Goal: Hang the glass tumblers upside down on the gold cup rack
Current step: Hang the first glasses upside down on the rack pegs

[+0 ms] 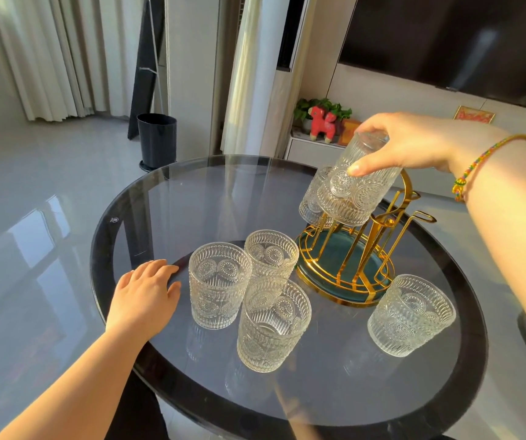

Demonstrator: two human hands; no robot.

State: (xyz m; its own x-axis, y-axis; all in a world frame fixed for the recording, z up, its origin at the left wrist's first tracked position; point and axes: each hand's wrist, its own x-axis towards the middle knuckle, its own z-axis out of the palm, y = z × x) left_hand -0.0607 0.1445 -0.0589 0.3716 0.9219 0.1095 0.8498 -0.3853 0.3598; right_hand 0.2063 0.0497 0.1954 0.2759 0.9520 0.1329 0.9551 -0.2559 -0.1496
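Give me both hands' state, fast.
Left hand: open, flat on the table, holding nothing.
Right hand: closed on an upside-down tumbler at the rack.

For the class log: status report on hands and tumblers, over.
Right hand holds inverted tumbler over gold rack. Left hand flat on table. Four tumblers upright. Nothing blocking.

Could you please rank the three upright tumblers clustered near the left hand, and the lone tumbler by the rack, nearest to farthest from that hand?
From the left hand:
1. Left tumbler, right beside the fingers.
2. Back tumbler and front tumbler: too close to call.
3. Lone tumbler, far right, by the gold cup rack.
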